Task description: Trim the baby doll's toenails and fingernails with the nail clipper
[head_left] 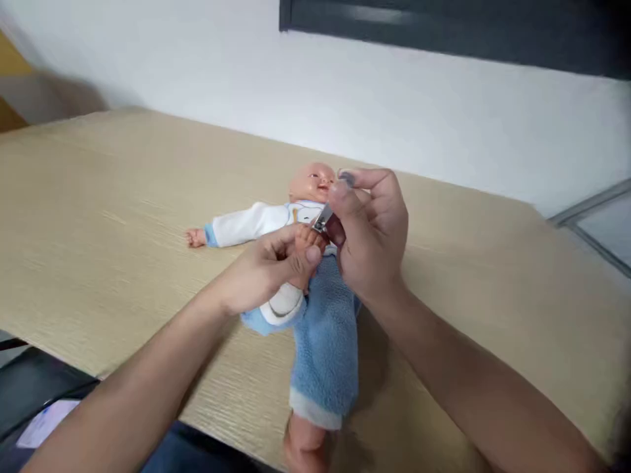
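Observation:
A baby doll (325, 328) in a white top and fuzzy blue trousers lies on its back, head away from me. One of its legs is bent up, and my left hand (269, 266) grips the raised foot (310, 240), thumb across the front. Pinched between thumb and fingers of my right hand (372, 230) is a silver nail clipper (323, 215). Its jaws are at the doll's toes; whether they touch a toe I cannot make out. Part of the doll's face and its other arm are hidden behind my right hand.
The doll rests on a light wooden table (123, 197) against a white wall (207, 72). One doll arm (241, 225) stretches left. A dark panel (444, 33) is on the wall, a metal frame (591, 203) at the right. Dark items lie below the table's left front edge.

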Motion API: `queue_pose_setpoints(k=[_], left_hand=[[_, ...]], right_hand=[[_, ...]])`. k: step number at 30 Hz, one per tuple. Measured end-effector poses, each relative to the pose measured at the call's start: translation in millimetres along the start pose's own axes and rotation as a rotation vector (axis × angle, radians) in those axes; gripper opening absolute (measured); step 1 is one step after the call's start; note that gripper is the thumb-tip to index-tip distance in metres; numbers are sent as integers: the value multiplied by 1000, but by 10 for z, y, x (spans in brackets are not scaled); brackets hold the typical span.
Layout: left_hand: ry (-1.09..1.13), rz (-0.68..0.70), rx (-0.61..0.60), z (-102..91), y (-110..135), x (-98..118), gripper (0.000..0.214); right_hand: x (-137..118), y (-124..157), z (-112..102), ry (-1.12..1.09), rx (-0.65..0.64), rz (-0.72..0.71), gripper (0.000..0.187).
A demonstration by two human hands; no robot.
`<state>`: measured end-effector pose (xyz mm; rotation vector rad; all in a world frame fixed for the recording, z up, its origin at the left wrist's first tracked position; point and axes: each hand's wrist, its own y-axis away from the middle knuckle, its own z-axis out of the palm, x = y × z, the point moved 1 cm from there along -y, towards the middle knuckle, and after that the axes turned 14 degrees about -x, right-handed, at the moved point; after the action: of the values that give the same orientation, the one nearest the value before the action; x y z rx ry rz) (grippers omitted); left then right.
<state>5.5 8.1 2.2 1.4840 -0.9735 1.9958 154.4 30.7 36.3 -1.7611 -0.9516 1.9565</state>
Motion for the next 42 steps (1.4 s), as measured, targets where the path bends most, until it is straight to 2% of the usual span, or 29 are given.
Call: queue_pose_setpoints(k=[4,14,34,38,42], left_hand=[[1,2,0,12,-7,19,34],[-8,21,-4,24,-26,18,34],[-51,-26,1,42,-17,37,39],[-90,-11,-9,63,-23,73,49],[-59,-36,-11,82,-4,97,49]], right_hand=[[33,21,-6,11,7,28,30],[56,38,-36,-21,0,-15,27],[47,25,-27,-22,1,17,29],[66,2,-41,-24,43,43,34],[68,-3,-45,-11,48,60,39]])
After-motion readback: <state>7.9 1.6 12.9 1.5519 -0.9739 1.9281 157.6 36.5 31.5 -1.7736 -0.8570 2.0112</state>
